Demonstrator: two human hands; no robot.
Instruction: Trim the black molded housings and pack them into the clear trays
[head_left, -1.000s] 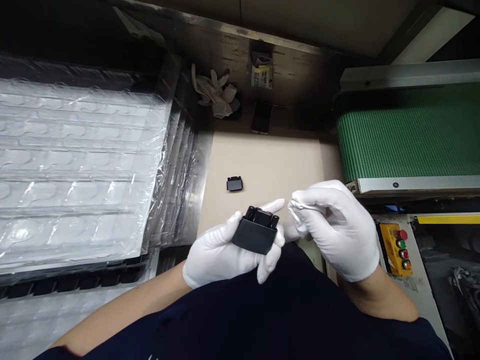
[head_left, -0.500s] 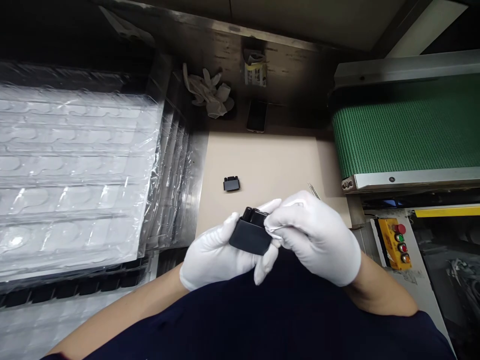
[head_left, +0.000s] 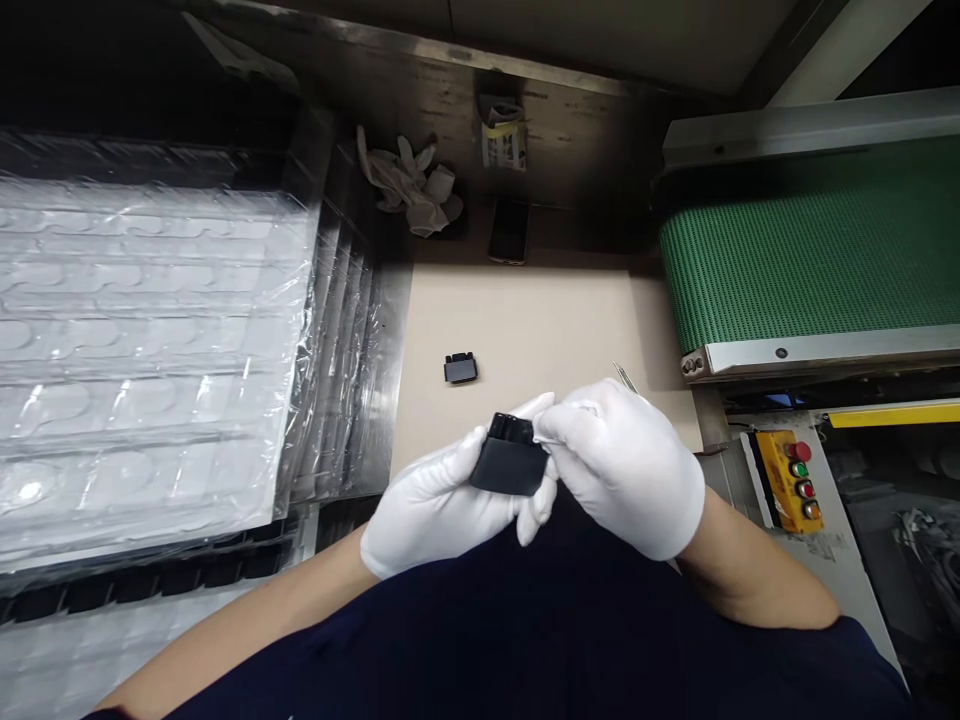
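My left hand (head_left: 435,505), in a white glove, is closed around a black plastic part (head_left: 510,466). This part has a flat, smooth face towards me and glossy, raised rounded shapes along its far edge. At its upper right corner my right hand (head_left: 626,465), gloved in white too, has thumb and fingers pinched together. White fabric shows at those fingertips; whether it is a small cloth or loose glove cannot be made out. A second black plastic part (head_left: 460,368) of like shape lies beyond my left hand on the beige board (head_left: 540,310).
Clear plastic trays (head_left: 150,350) are stacked at left. A green conveyor belt (head_left: 810,250) stands at right, above a yellow button box (head_left: 793,482). White gloves (head_left: 416,190) and a phone (head_left: 510,231) lie at the back. Metal tweezers-like tips (head_left: 624,377) show beyond my right hand.
The held black part has tilted more level and shifted slightly right and up. My right hand has moved a little left and up, its fingertips now at the part's upper right corner.
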